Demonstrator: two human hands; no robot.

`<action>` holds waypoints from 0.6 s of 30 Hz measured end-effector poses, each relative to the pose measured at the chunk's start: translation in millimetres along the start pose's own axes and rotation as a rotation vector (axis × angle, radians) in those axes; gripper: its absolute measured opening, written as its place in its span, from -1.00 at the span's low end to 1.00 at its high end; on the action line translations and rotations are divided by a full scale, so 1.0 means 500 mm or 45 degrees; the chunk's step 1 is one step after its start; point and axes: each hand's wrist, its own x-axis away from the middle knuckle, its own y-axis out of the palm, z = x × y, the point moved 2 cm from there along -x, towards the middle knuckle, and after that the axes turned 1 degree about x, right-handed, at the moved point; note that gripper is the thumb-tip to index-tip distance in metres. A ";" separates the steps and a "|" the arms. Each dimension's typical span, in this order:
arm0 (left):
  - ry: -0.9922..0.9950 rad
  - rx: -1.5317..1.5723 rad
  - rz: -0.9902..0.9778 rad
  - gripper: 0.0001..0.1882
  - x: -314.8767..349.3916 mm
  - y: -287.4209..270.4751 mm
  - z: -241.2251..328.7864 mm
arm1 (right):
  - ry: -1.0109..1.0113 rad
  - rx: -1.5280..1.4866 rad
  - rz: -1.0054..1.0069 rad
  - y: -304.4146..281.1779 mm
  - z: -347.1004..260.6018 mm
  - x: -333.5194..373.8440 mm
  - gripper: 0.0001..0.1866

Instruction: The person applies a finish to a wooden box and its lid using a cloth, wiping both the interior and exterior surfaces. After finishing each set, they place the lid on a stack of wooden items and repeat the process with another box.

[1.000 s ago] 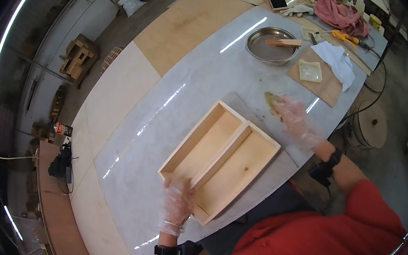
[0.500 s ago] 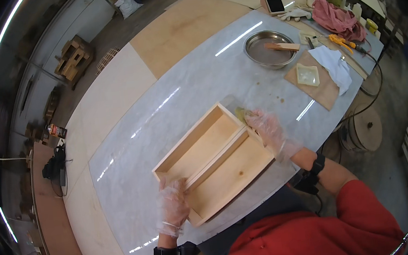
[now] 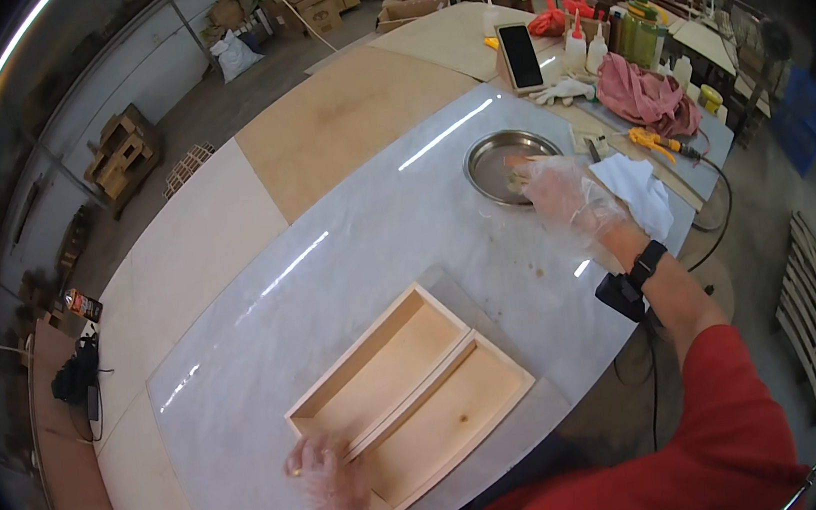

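Observation:
A pale wooden box [image 3: 419, 400] with two long compartments, split by a double wall, lies slanted on the grey table sheet. My left hand [image 3: 328, 481], in a clear plastic glove, grips its near-left end, fingers over the rim at the divider. Away from the box, my gloved right hand [image 3: 567, 194] reaches over the round metal pan [image 3: 471, 169] at the right. Its fingers are closed on a small yellowish pad [image 3: 518, 182], mostly hidden by the glove. A brownish strip in the pan is largely covered by the hand.
White cloth [image 3: 637, 191] lies right of the pan, near an orange-yellow air gun [image 3: 655, 141] with its hose. Farther back are a phone on a stand [image 3: 519, 56], glue bottles [image 3: 576, 46] and a pink rag [image 3: 641, 92]. Bare boards [image 3: 343, 121] adjoin the sheet.
My right hand has left the box's far-right corner and moved away to the pan with the pad. My left hand stays on the box. The view has shifted.

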 end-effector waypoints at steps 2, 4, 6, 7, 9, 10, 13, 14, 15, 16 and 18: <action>-0.074 0.022 0.016 -0.72 0.006 -0.009 0.005 | 0.024 0.007 0.042 0.039 0.015 -0.010 -0.76; -0.166 0.028 0.018 -0.74 0.015 -0.007 -0.003 | 0.030 -0.008 0.085 0.041 0.007 -0.026 -0.77; -0.146 0.098 -0.022 -0.75 0.017 -0.001 -0.012 | 0.206 -0.127 -0.070 0.044 0.005 -0.038 -0.76; -0.151 0.099 -0.021 -0.75 0.015 -0.003 -0.011 | 0.201 -0.126 -0.068 0.060 0.010 -0.042 -0.76; -0.240 0.056 -0.260 -0.73 0.014 -0.002 -0.010 | 0.207 -0.208 -0.093 0.081 0.016 -0.053 -0.81; -0.246 0.055 -0.261 -0.73 0.022 0.007 -0.016 | 0.202 -0.210 -0.093 0.068 0.011 -0.055 -0.81; -0.271 0.214 -0.137 -0.73 0.044 0.028 -0.027 | 0.348 -0.264 -0.171 0.038 0.011 -0.052 -0.79; -0.269 0.250 -0.119 -0.75 0.049 0.029 -0.027 | 0.344 -0.262 -0.208 0.050 0.012 -0.051 -0.79; -0.265 0.286 -0.099 -0.76 0.049 0.029 -0.026 | 0.342 -0.259 -0.244 0.063 0.017 -0.051 -0.80; -0.263 0.287 -0.099 -0.76 0.046 0.027 -0.021 | 0.344 -0.257 -0.244 0.074 0.030 -0.043 -0.80; -0.310 0.342 -0.156 -0.80 0.040 0.019 -0.011 | 0.075 -0.012 0.238 0.072 0.044 -0.025 -0.79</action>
